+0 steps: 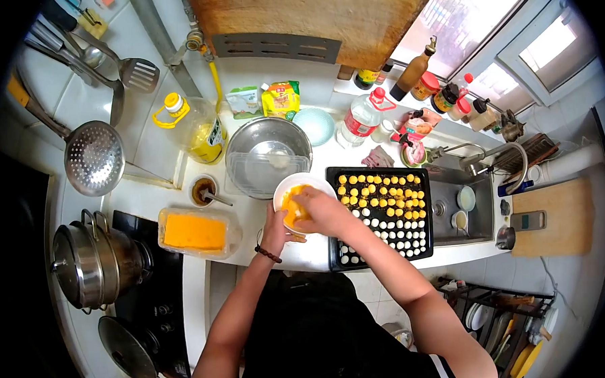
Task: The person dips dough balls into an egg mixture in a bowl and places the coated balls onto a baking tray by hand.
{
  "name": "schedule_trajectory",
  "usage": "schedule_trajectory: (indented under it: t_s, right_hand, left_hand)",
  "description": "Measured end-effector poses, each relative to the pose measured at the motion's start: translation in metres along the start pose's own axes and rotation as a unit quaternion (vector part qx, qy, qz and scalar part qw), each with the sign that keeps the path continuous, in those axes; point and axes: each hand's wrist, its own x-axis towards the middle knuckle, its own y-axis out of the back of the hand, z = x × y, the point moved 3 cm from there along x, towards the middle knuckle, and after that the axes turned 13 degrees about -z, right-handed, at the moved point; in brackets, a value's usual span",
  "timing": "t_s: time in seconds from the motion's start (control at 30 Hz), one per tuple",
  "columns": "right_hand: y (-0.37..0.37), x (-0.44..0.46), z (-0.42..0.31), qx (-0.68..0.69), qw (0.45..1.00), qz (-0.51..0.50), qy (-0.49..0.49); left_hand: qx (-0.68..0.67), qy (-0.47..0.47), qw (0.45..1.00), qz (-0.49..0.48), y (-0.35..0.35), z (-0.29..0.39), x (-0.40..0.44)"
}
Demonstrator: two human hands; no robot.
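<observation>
My left hand [274,229] grips the side of a white bowl [317,183] that holds an orange-yellow, egg-like liquid [291,204]. My right hand [320,213] reaches down into this bowl from the right, fingers bent; a small pale thing shows by the fingertips, too hidden to name. Just right of the bowl lies a black baking tray [336,238] with rows of small balls. Those in the far rows are coated yellow [372,191]; the near ones are plain white [392,236].
Behind the bowl stands a steel basin [237,151] with a clear lid-like sheet across it. At left are a plastic box with an orange block [195,232], a sauce cup [203,188] and a stove with a steamer pot [83,263]. A sink [445,210] adjoins the tray.
</observation>
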Motion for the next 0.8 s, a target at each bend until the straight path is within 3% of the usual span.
schedule_trajectory:
  t_s: [0.23, 0.33, 0.37, 0.53, 0.6, 0.7, 0.8]
  right_hand:
    - [-0.035, 0.015, 0.002, 0.112, 0.991, -0.044, 0.064]
    - [-0.024, 0.003, -0.013, 0.055, 0.997, -0.011, -0.045]
    - [-0.051, 0.007, -0.004, 0.019, 0.999, 0.013, -0.028]
    - [-0.129, 0.013, 0.007, 0.061, 0.997, -0.015, -0.035]
    - [-0.155, 0.011, 0.011, 0.129, 0.987, 0.005, -0.098]
    - [-0.172, 0.005, 0.012, 0.162, 0.979, 0.046, -0.116]
    - [-0.194, 0.007, 0.022, 0.193, 0.967, 0.086, -0.146]
  left_hand:
    - [0.006, 0.003, 1.000, -0.009, 0.013, -0.008, -0.009]
    - [-0.022, 0.015, 0.999, -0.025, 0.030, -0.018, -0.015]
    - [-0.013, 0.035, 0.999, -0.022, 0.036, -0.023, -0.016]
    - [0.017, 0.085, 0.996, -0.007, 0.059, -0.048, -0.023]
    - [0.003, 0.116, 0.993, -0.008, 0.079, -0.075, -0.030]
    - [-0.061, 0.135, 0.989, -0.004, 0.106, -0.116, -0.021]
    - [-0.043, 0.137, 0.990, -0.005, 0.119, -0.136, -0.018]
